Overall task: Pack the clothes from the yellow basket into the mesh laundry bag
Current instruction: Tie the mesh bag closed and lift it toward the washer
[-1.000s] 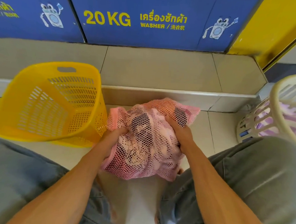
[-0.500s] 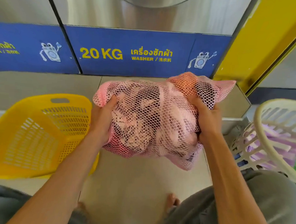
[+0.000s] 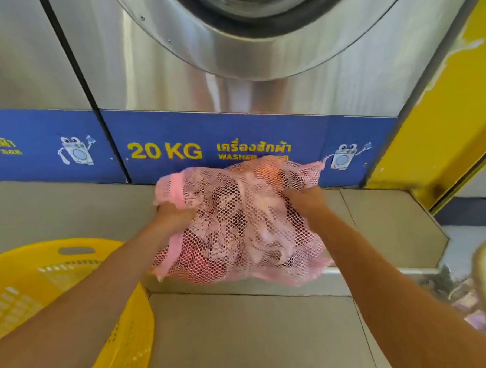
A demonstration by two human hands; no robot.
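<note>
A pink mesh laundry bag (image 3: 242,226), stuffed with pink, red and dark clothes, hangs in the air in front of the washer. My left hand (image 3: 175,212) grips its left side near the pink hem. My right hand (image 3: 305,199) clutches the upper right part of the mesh. The yellow basket (image 3: 70,281) stands on the floor at the lower left, partly behind my left forearm, and the part I see holds no clothes.
A steel front-loading washer (image 3: 243,57) with a round door and a blue "20 KG" panel rises straight ahead on a tiled step (image 3: 388,233). A cream basket (image 3: 485,269) with purple items sits at the right edge. A yellow wall (image 3: 451,110) is at right.
Both hands have lifted the full mesh bag from floor level up and forward toward the washer. My view has risen, so the washer door now shows and the yellow basket sits lower.
</note>
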